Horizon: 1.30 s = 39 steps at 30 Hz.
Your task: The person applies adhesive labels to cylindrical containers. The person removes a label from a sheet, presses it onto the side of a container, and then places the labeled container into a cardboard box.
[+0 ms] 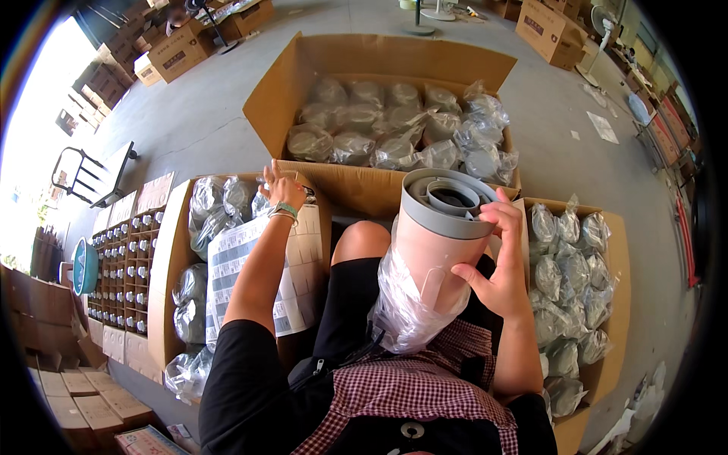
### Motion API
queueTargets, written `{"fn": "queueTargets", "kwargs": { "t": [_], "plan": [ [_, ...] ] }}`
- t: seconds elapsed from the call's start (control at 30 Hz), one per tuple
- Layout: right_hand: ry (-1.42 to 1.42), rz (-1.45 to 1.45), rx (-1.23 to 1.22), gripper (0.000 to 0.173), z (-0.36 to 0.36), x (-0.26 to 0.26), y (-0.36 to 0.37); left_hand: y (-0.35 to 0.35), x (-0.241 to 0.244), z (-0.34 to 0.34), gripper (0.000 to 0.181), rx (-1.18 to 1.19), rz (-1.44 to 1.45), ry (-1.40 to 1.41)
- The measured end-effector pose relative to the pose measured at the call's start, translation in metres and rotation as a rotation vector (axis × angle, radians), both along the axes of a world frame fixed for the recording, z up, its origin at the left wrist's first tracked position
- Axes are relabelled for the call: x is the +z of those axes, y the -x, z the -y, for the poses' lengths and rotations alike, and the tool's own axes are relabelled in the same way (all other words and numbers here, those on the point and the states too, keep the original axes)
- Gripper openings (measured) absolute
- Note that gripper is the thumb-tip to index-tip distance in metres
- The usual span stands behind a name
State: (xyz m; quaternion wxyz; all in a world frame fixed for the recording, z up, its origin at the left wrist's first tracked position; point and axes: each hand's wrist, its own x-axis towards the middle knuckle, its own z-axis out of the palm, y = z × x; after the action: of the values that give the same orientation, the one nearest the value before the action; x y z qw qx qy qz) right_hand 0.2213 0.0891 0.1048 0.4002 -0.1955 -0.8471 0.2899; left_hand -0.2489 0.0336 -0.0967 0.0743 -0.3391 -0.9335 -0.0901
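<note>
A pink cylindrical appliance body [435,250] with a grey rim and a round grey insert stands tilted above my lap. A clear plastic bag [398,318] is gathered round its lower part. My right hand [500,261] grips its right side, thumb low on the pink wall and fingers up at the rim. My left hand [284,190], fingers apart, is over the far end of the left carton [170,284]; whether it touches anything there is unclear. Sheets of printed labels [242,273] lie under my left forearm, beside bagged parts [190,318].
An open carton [398,54] of bagged round parts stands ahead; another carton [614,307] with bagged pieces is at right. Left are a divided box of small bottles [122,267], a teal basin [85,266] and a platform trolley [111,176]. A fan [603,23] stands far right.
</note>
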Motion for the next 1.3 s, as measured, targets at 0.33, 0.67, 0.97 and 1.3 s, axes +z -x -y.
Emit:
{"fn": "queueTargets", "kwargs": {
  "t": [0.33,0.67,0.97,1.3],
  "plan": [
    [-0.026,-0.012,-0.009,0.078,-0.001,-0.006,-0.005,-0.006,0.049,0.069,0.022,-0.195,0.118,-0.513],
    [0.003,-0.054,0.008,0.078,0.001,-0.01,-0.006,-0.119,0.027,0.184,0.058,0.037,0.0,-0.04],
    [-0.02,-0.048,-0.021,0.077,0.005,-0.007,-0.014,-0.132,0.006,0.205,0.026,0.033,0.108,-0.227],
    [-0.012,-0.061,-0.004,0.077,0.004,-0.008,-0.012,-0.137,-0.002,0.222,0.026,0.211,0.215,-0.47]
  ]
}}
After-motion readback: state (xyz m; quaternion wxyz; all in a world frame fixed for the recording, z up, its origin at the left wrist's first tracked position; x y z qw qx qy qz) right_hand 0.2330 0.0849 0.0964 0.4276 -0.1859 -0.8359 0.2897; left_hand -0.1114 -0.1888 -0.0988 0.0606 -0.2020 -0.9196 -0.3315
